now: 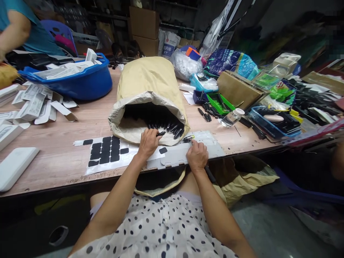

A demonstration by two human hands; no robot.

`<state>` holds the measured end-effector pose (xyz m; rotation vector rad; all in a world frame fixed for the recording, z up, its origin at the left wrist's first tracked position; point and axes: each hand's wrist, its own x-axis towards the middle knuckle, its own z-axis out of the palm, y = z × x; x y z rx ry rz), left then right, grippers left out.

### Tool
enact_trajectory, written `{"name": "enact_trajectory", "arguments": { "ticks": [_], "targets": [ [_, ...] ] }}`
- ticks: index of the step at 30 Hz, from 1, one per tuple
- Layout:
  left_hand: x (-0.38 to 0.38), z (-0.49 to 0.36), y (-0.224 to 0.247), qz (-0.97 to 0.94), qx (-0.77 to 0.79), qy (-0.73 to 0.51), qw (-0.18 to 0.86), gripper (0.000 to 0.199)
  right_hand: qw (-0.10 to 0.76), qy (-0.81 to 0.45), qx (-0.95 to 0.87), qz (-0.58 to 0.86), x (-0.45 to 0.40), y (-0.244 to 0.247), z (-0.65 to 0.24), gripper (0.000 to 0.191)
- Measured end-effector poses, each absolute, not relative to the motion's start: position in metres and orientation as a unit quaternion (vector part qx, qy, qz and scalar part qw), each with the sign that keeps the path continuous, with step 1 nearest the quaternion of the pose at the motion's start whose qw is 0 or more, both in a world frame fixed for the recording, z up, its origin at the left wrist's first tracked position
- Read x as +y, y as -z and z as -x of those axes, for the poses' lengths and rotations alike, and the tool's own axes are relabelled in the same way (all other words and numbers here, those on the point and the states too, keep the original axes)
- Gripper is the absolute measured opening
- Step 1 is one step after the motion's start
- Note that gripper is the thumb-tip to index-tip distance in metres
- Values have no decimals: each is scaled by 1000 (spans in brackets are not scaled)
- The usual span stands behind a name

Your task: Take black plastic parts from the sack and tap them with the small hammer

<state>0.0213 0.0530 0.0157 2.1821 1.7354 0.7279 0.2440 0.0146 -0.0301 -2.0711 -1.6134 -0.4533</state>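
My left hand (148,142) is at the mouth of a paper sack (150,77), its fingers closed on a small black part (161,133). Many similar black parts (172,127) lie inside the sack's opening. Close to the table's front edge, my right hand (197,154) is closed around a slim tool, whose black handle (210,174) sticks out below the wrist. Just beyond its fingertips lies a black part with a yellow-green end (189,138), on a pale board (212,145). A sheet of black stickers (106,152) lies left of my left hand.
A blue basin (86,82) of white boxes stands at the left, with loose boxes (33,104) beside it. To the right are a green tray (220,103), a clear bottle (232,117) and a blue basket (274,122). Another person's arm (17,30) shows at upper left.
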Motion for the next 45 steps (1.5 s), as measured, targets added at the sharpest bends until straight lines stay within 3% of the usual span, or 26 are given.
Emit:
{"name": "enact_trajectory", "arguments": {
  "ticks": [9,14,17,23,27,32,42,45],
  "targets": [
    [-5,7,12,-769,561,-267,148,10,233,62,-564,790,10,18,-256,36],
    [0,14,18,-755,556,-294,185,14,214,-21,-536,816,3,9,-269,26],
    [1,14,17,-745,557,-304,204,10,256,-45,-525,810,-1,6,-274,24],
    [1,14,16,-736,558,-310,225,10,426,-103,-525,730,-26,-6,-255,30],
    [1,14,16,-733,560,-315,225,10,436,-194,-616,627,-50,-6,-214,33],
    [1,14,15,-736,552,-316,232,11,429,-136,-723,525,-63,4,-177,30],
    [1,14,14,-733,545,-323,247,6,362,-59,-764,531,-67,6,-169,40],
    [0,14,12,-733,545,-324,248,8,379,-73,-756,528,-65,7,-171,40]
  ]
}}
